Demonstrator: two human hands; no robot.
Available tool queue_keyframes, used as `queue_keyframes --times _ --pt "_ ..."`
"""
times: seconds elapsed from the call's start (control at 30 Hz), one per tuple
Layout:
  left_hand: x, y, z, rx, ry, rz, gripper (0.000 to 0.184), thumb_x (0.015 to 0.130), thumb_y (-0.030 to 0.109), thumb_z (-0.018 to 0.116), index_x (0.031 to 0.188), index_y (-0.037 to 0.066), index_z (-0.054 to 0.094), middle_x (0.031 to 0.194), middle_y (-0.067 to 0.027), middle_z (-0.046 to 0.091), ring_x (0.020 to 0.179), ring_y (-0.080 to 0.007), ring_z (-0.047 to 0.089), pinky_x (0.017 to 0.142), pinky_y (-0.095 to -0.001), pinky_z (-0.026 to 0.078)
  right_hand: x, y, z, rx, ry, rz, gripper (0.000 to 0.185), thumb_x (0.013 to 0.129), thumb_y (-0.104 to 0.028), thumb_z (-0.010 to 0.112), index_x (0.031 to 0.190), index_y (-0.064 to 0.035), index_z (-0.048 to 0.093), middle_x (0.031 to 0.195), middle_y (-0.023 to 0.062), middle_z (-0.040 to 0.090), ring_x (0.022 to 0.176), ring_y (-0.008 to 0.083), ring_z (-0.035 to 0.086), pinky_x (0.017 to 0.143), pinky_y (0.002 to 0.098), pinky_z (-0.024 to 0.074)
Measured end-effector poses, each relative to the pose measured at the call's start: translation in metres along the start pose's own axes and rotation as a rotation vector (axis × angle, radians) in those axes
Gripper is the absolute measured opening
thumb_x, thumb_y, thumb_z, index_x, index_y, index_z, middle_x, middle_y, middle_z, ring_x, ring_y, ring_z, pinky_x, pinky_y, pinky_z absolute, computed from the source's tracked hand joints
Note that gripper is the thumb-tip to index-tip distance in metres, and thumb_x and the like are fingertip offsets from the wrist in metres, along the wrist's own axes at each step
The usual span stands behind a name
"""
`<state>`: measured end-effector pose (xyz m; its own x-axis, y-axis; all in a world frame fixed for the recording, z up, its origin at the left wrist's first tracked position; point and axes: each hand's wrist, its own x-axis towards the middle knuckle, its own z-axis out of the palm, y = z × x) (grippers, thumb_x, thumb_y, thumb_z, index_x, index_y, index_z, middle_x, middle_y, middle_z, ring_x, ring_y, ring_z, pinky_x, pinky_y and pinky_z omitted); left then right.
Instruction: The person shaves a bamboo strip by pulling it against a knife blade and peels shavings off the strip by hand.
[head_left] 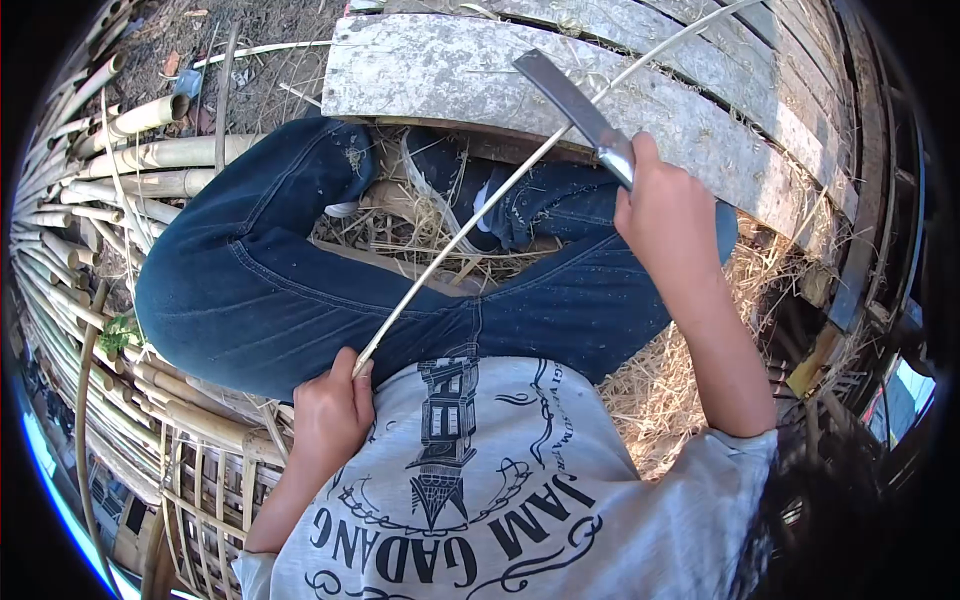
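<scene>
My left hand (333, 408) is closed around the lower end of a thin, pale bamboo strip (462, 236), close to my belly. The strip slants up to the right, over my crossed legs and the plank platform. My right hand (665, 200) grips a large knife (575, 108) with a broad, flat blade. The blade points up and left and crosses the strip near the platform's front edge. The knife's handle is hidden inside my fist. I cannot tell whether the blade presses on the strip or only lies over it.
A worn wooden platform (430, 62) stands in front of my legs, scattered with shavings. Cut bamboo poles (165, 155) are piled along the left, above a woven bamboo basket (215, 490). Straw-like shavings (670, 410) cover the ground on the right.
</scene>
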<state>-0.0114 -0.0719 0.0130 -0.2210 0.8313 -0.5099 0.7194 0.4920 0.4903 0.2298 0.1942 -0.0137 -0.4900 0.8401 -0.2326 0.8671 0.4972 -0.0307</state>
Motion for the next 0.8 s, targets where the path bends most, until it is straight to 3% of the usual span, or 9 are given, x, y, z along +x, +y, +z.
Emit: queue_keyframes --times 0.1,0.13,0.2,0.27,0.33,0.4,0.5,0.73,0.8 --pt "-0.005 -0.008 0.002 0.022 -0.005 0.053 0.016 0.094 0.011 0.057 0.083 0.002 0.050 0.056 -0.0199 0.055 0.052 -0.0411 0.058 0.047 -0.0473 0.043 -0.014 -0.017 0.003 0.064 -0.040 -0.319 0.013 0.076 -0.007 0.066 0.081 -0.0060 0.054 0.064 0.0178 0.064 0.056 0.0355 0.066 0.048 0.0432 0.0523" --pt "-0.005 -0.010 0.001 0.053 -0.013 0.062 0.015 0.093 0.011 0.058 0.083 0.003 0.051 0.056 -0.0175 0.056 0.050 -0.0378 0.058 0.047 -0.0459 0.045 -0.001 0.002 0.008 0.061 -0.028 -0.302 0.013 0.076 -0.007 0.066 0.081 -0.0060 0.054 0.064 0.0178 0.064 0.056 0.0355 0.066 0.048 0.0432 0.0523" --pt "-0.004 -0.007 -0.002 0.059 -0.022 0.049 0.016 0.093 0.010 0.058 0.081 0.003 0.050 0.054 -0.0172 0.055 0.048 -0.0373 0.058 0.046 -0.0456 0.045 0.033 0.062 0.013 -0.134 0.159 0.113 0.014 0.076 -0.008 0.068 0.082 -0.0066 0.055 0.064 0.0172 0.064 0.057 0.0345 0.067 0.049 0.0421 0.0528" --pt "0.001 -0.005 0.001 0.068 -0.014 0.069 0.017 0.093 0.010 0.057 0.080 0.004 0.049 0.053 -0.0169 0.055 0.047 -0.0374 0.058 0.045 -0.0455 0.045 0.040 0.068 0.001 -0.138 0.206 0.062 0.014 0.076 -0.009 0.068 0.082 -0.0068 0.055 0.063 0.0172 0.064 0.058 0.0339 0.068 0.050 0.0419 0.0532" --pt "0.000 -0.001 0.001 0.084 -0.014 0.029 0.017 0.093 0.011 0.057 0.080 0.004 0.049 0.054 -0.0170 0.055 0.047 -0.0378 0.058 0.045 -0.0462 0.045 0.014 0.026 -0.008 0.027 -0.081 0.072 0.032 0.069 -0.011 0.075 0.092 -0.0077 0.052 0.069 0.0183 0.065 0.064 0.0375 0.067 0.058 0.0462 0.0532" --pt "-0.002 -0.004 0.001 0.115 -0.027 0.057 0.018 0.093 0.012 0.057 0.079 0.004 0.048 0.054 -0.0174 0.055 0.048 -0.0382 0.058 0.045 -0.0465 0.045 0.002 0.012 -0.003 0.126 -0.136 -0.334 0.035 0.067 -0.013 0.076 0.091 -0.0076 0.052 0.068 0.0143 0.064 0.062 0.0349 0.066 0.056 0.0442 0.0531" --pt "0.000 -0.002 -0.001 0.125 -0.024 0.001 0.020 0.094 0.012 0.057 0.078 0.004 0.048 0.053 -0.0179 0.054 0.047 -0.0387 0.058 0.045 -0.0469 0.044 0.044 0.070 0.022 -0.038 -0.011 0.193 0.029 0.070 -0.008 0.072 0.092 -0.0065 0.054 0.071 0.0149 0.065 0.064 0.0355 0.067 0.056 0.0457 0.0531" --pt "0.000 0.000 -0.004 0.181 -0.061 -0.008 0.021 0.095 0.014 0.056 0.077 0.004 0.048 0.053 -0.0196 0.054 0.048 -0.0397 0.058 0.044 -0.0476 0.044 0.031 0.055 0.015 0.006 0.023 -0.271 0.022 0.073 -0.009 0.068 0.087 -0.0078 0.052 0.062 0.0139 0.064 0.058 0.0316 0.068 0.051 0.0397 0.0531" --pt "0.000 0.005 -0.005 0.164 -0.037 -0.033 0.021 0.094 0.013 0.056 0.078 0.004 0.048 0.052 -0.0194 0.053 0.047 -0.0396 0.058 0.044 -0.0471 0.044 0.052 0.095 0.011 -0.056 0.091 -0.093 0.019 0.074 -0.009 0.067 0.084 -0.0086 0.051 0.061 0.0132 0.062 0.057 0.0306 0.068 0.050 0.0399 0.0527"
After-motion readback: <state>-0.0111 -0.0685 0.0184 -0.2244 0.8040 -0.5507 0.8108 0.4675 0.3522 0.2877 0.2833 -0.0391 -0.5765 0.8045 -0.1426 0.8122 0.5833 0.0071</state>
